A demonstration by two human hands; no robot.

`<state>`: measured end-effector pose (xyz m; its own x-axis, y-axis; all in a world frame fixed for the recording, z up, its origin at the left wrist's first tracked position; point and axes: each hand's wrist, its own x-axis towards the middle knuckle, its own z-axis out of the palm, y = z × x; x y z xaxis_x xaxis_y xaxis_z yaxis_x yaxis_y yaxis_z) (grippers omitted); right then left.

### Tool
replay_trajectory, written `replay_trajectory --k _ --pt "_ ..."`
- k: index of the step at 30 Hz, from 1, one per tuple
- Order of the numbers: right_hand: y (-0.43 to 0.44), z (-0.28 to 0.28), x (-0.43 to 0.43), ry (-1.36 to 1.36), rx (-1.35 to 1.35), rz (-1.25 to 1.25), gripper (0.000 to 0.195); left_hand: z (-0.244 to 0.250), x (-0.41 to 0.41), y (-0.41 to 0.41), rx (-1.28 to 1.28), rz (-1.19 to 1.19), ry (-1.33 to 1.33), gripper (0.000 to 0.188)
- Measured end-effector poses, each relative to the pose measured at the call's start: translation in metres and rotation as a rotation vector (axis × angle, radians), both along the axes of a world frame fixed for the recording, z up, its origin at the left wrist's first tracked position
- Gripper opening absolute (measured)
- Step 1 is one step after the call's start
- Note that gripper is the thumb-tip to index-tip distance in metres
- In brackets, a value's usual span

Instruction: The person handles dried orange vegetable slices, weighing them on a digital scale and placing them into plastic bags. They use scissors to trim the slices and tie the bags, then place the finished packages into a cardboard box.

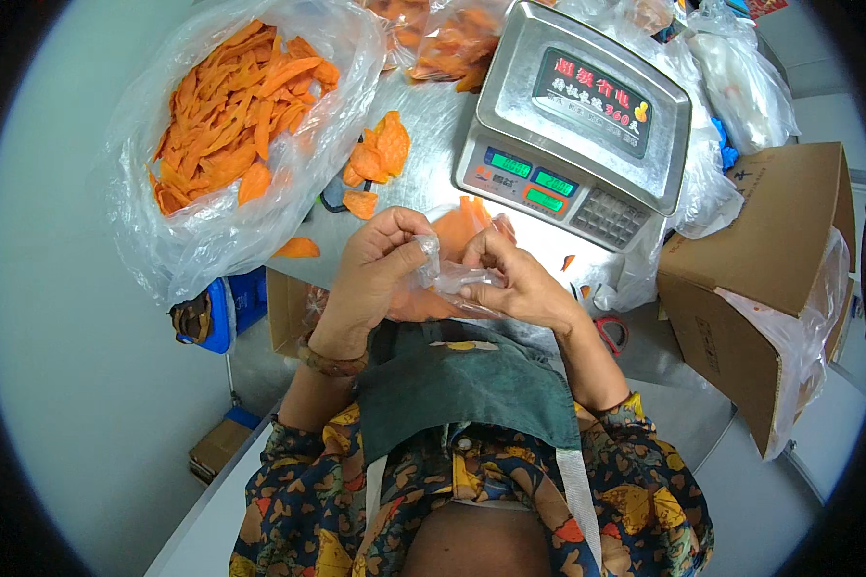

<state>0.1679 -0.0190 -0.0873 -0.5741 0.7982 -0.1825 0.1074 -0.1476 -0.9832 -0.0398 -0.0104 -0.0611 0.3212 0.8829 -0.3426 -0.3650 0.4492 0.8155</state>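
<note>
Close in front of my apron, a clear plastic bag (422, 306) with orange dried slices in it rests at the near edge of the metal table (433, 137). My left hand (386, 263) pinches the bag's gathered film between thumb and fingers. On the other side, my right hand (519, 281) grips more of the film, its thumb and forefinger close together. Orange slices (469, 216) show through the plastic just beyond the hands. Part of the bag is hidden behind my fingers.
At the left lies a large open plastic bag (224, 122) heaped with orange slices. Loose slices (382, 148) lie right of it. A digital scale (584, 108) stands beyond my right hand. Red-handled scissors (612, 335) and a lined cardboard box (743, 238) are at the right.
</note>
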Motion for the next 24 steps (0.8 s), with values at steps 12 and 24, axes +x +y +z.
replay_trajectory --k 12,24 --pt "0.001 0.014 -0.008 0.499 -0.277 -0.248 0.034 -0.003 0.009 -0.010 0.068 -0.002 0.169 0.012" --pt "-0.006 0.007 -0.036 -0.162 0.397 -0.251 0.027 -0.018 0.024 -0.016 0.123 -0.078 0.381 0.054"
